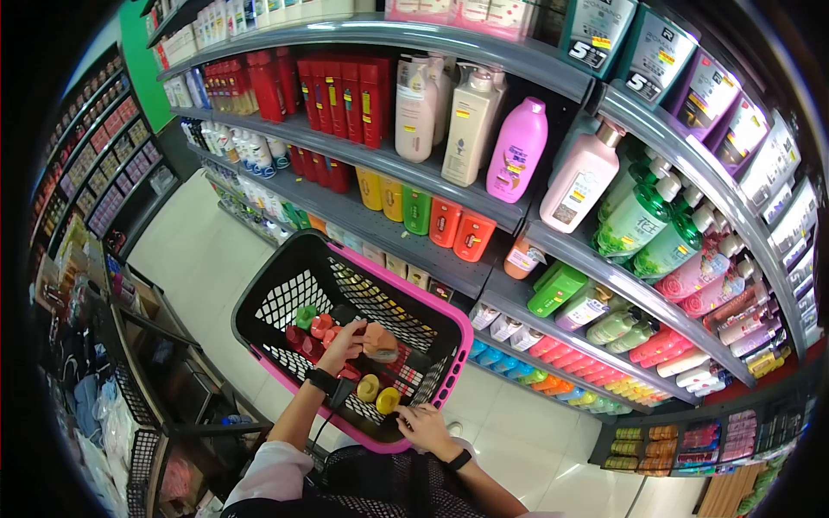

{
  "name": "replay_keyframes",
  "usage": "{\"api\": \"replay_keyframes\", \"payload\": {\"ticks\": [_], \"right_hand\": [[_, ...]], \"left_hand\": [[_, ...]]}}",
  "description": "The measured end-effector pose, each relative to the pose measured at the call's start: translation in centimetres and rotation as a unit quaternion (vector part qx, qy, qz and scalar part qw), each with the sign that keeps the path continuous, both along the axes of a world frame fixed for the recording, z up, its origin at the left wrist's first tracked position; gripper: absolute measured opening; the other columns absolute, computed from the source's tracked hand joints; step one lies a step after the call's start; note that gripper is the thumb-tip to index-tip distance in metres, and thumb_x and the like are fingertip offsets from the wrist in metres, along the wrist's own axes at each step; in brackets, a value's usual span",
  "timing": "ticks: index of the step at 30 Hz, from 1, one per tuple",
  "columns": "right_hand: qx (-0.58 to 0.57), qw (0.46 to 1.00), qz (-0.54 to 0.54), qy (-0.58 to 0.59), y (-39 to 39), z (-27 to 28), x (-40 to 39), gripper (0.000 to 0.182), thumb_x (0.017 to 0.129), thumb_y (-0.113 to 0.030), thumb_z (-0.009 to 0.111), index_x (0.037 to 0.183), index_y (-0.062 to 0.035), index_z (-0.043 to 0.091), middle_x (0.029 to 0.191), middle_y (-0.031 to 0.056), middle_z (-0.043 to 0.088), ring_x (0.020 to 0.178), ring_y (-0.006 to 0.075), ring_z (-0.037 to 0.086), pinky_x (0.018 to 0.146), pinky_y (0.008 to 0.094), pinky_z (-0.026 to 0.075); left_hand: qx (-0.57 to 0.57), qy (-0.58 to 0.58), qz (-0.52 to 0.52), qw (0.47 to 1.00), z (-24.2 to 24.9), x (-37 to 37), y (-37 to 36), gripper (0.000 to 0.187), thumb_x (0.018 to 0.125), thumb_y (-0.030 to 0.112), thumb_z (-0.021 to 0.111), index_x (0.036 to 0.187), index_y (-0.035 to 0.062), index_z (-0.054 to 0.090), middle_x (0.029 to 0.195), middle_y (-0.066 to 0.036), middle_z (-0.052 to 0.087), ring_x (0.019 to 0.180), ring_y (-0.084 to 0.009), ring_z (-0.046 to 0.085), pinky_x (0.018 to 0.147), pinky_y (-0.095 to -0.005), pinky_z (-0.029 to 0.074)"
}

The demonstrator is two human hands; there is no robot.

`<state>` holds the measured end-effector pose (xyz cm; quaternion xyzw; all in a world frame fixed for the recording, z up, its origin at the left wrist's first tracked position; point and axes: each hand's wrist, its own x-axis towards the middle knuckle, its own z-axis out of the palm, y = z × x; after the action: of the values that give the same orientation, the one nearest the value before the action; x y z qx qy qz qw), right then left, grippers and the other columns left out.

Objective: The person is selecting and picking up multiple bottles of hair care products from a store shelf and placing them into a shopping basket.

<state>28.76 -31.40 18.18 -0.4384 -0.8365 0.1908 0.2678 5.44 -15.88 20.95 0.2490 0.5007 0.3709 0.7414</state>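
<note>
A black shopping basket (259, 298) with a pink rim stands in front of me, below the shelves. My left hand (344, 345) reaches into it, fingers closed against a peach-coloured bottle (380, 343); the thumb is mostly hidden. Beside that hand are a bottle with a green cap (306, 317) and several red bottles (304, 344). Two bottles with yellow caps (388, 399) stand at the near end of the basket. My right hand (421, 426) is curled over the near right corner of the basket rim, close to the yellow caps.
Shelves of shampoo bottles, including a pink-purple bottle (518, 151) and green pump bottles (639, 224), curve along the far side and right. Boxes (661, 56) line the top shelf. A black rack (142, 380) with bagged goods borders the left. Pale floor tiles (186, 242) run between.
</note>
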Motion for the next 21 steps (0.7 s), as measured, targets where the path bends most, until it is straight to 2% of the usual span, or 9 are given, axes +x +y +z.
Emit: {"api": "replay_keyframes", "payload": {"ticks": [2,6,8,11,12,17,19,20,21], "right_hand": [[-0.037,0.998,-0.023,0.050,0.3,1.5,-0.1,0.041,0.078,-0.016,0.069,0.115,-0.0069,0.054,0.110,0.0136,0.058,0.092,0.0271,0.061,0.080,0.0340,0.049],[-0.011,0.971,-0.136,0.196,3.6,4.9,0.5,0.060,0.070,-0.009,0.078,0.122,-0.0053,0.048,0.118,0.0143,0.054,0.096,0.0283,0.060,0.082,0.0354,0.049],[-0.050,0.946,-0.195,0.255,5.5,6.9,0.5,0.074,0.064,-0.011,0.082,0.127,-0.0048,0.043,0.123,0.0182,0.049,0.114,0.0379,0.051,0.098,0.0392,0.042],[-0.132,0.926,-0.129,0.331,7.8,4.3,0.2,0.078,0.065,-0.013,0.084,0.129,-0.0053,0.040,0.121,0.0173,0.053,0.113,0.0347,0.054,0.096,0.0382,0.044],[-0.175,0.917,-0.143,0.328,7.9,7.2,0.6,0.073,0.066,-0.014,0.084,0.126,-0.0051,0.042,0.116,0.0162,0.058,0.106,0.0307,0.060,0.089,0.0362,0.048],[-0.104,0.935,-0.111,0.319,7.3,7.9,2.2,0.066,0.067,-0.015,0.084,0.120,-0.0057,0.047,0.103,0.0115,0.065,0.095,0.0250,0.065,0.081,0.0339,0.052],[-0.223,0.879,-0.123,0.403,7.1,9.2,3.1,0.067,0.066,-0.015,0.084,0.121,-0.0058,0.047,0.103,0.0083,0.065,0.095,0.0209,0.064,0.081,0.0338,0.052],[-0.326,0.777,-0.136,0.521,7.5,6.7,3.6,0.065,0.066,-0.015,0.085,0.120,-0.0047,0.050,0.106,0.0072,0.064,0.094,0.0175,0.062,0.082,0.0332,0.052],[-0.325,0.777,-0.136,0.522,8.0,5.1,4.3,0.065,0.066,-0.015,0.085,0.120,-0.0047,0.050,0.106,0.0072,0.064,0.094,0.0175,0.062,0.082,0.0332,0.052]], "left_hand": [[0.061,0.013,-0.010,0.998,3.6,0.9,-0.9,0.037,0.091,0.035,0.054,0.117,0.0088,0.056,0.085,-0.002,0.060,0.050,-0.0021,0.032,0.045,-0.0161,0.023],[0.135,0.052,-0.095,0.985,12.1,3.8,-2.3,0.038,0.091,0.027,0.054,0.122,0.0064,0.058,0.083,0.005,0.056,0.057,0.0007,0.033,0.049,-0.0157,0.023],[0.134,0.045,-0.104,0.984,14.7,5.2,-3.3,0.037,0.090,0.019,0.053,0.124,0.0035,0.057,0.075,0.006,0.049,0.054,-0.0001,0.029,0.047,-0.0174,0.021],[0.131,0.019,-0.126,0.983,17.5,6.8,-5.3,0.039,0.090,0.011,0.052,0.127,0.0010,0.055,0.067,0.008,0.042,0.051,-0.0008,0.026,0.045,-0.0190,0.019],[0.150,0.032,-0.122,0.981,18.8,7.3,-5.9,0.039,0.090,0.012,0.052,0.128,0.0012,0.054,0.067,0.008,0.043,0.052,-0.0007,0.026,0.046,-0.0188,0.019],[0.159,0.040,-0.154,0.974,20.8,8.7,-7.9,0.040,0.094,0.013,0.048,0.132,0.0030,0.050,0.074,0.009,0.046,0.053,-0.0007,0.028,0.046,-0.0173,0.020],[0.173,0.020,-0.159,0.972,20.0,8.9,-8.5,0.042,0.094,0.012,0.047,0.135,0.0038,0.046,0.086,0.004,0.059,0.052,-0.0009,0.029,0.046,-0.0163,0.023],[0.194,0.025,-0.165,0.967,19.9,8.9,-8.7,0.042,0.095,0.011,0.046,0.136,0.0041,0.045,0.093,0.000,0.063,0.052,-0.0011,0.030,0.047,-0.0161,0.025],[0.213,0.028,-0.169,0.962,19.7,8.7,-9.2,0.042,0.095,0.011,0.045,0.137,0.0045,0.043,0.101,-0.004,0.067,0.052,-0.0012,0.031,0.047,-0.0158,0.027]]}}
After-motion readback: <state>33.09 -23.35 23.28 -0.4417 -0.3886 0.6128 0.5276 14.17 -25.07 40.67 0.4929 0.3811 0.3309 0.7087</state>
